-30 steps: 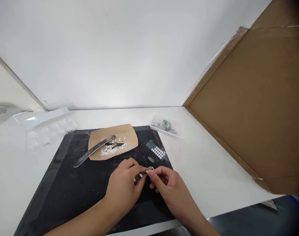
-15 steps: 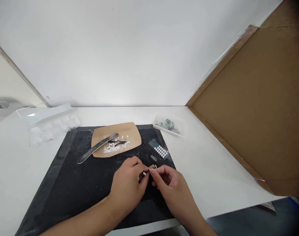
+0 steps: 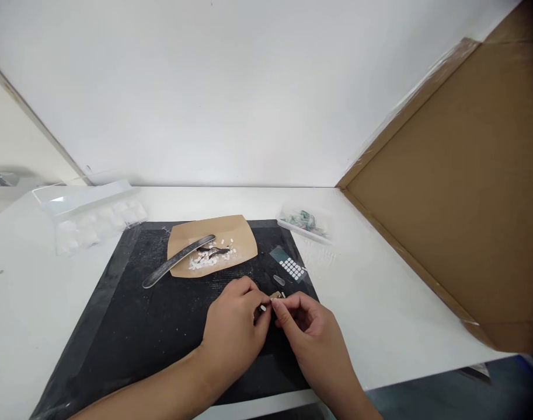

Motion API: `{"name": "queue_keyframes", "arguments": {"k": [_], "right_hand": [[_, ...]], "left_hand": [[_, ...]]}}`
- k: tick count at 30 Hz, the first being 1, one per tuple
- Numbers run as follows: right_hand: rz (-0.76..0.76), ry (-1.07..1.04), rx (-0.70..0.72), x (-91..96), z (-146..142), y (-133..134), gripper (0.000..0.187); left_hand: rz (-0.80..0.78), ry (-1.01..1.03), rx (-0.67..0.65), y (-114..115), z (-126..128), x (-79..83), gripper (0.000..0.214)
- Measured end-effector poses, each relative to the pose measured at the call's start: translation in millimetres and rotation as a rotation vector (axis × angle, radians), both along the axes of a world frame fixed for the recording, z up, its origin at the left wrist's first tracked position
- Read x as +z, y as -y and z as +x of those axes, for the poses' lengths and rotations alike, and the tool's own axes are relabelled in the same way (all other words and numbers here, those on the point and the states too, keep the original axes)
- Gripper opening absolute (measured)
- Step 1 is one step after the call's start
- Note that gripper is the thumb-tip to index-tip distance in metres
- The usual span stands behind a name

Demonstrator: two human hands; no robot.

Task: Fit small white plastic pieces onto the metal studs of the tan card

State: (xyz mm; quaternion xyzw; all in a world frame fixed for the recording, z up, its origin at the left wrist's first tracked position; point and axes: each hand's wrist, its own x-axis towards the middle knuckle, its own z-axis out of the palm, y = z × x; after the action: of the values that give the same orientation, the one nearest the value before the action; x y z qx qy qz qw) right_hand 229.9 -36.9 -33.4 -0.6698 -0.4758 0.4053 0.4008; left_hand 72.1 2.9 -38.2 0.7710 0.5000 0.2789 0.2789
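Low in the middle of the head view, my left hand point(image 3: 233, 321) is closed in a pinch on a small brown piece point(image 3: 275, 296) with little white bits along it. The fingertips hide most of this piece. My right hand point(image 3: 319, 332) meets it from the other side, thumb and forefinger pressed together at its edge; what lies between them is too small to make out. Just beyond the fingers, a clear oval nail tip point(image 3: 279, 280) lies on the black mat point(image 3: 161, 326). Behind it is a clear sheet with rows of white tabs point(image 3: 292, 268).
A curved black nail file point(image 3: 176, 261) leans across a brown paper tray point(image 3: 237, 230) holding white scraps and dark strips. A clear compartment box point(image 3: 100, 219) stands at left, a plastic box with green contents point(image 3: 305, 224) at back right. A cardboard panel point(image 3: 445, 186) borders the right.
The view has shifted slightly, so everything sits a little further right. Both hands keep their pinch at the small brown piece, with hardly any finger movement.
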Motion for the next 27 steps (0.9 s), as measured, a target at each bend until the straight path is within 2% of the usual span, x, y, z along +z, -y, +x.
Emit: {"name": "queue_keyframes", "arguments": {"k": [14,21,27], "right_hand": [[0.013,0.062,0.029,3.5,-1.5,0.2,0.04],[0.094,0.242,0.028,4.0,-3.5,-0.9,0.03],[0.203,0.491,0.079,1.8,-3.6,1.6,0.025]], "left_hand": [[0.02,-0.022,-0.002,-0.2,-0.2,-1.0,0.015],[0.066,-0.063,-0.015,-0.1,0.5,-3.3,0.015],[0.066,-0.087,-0.02,0.4,0.6,-2.6,0.016]]}}
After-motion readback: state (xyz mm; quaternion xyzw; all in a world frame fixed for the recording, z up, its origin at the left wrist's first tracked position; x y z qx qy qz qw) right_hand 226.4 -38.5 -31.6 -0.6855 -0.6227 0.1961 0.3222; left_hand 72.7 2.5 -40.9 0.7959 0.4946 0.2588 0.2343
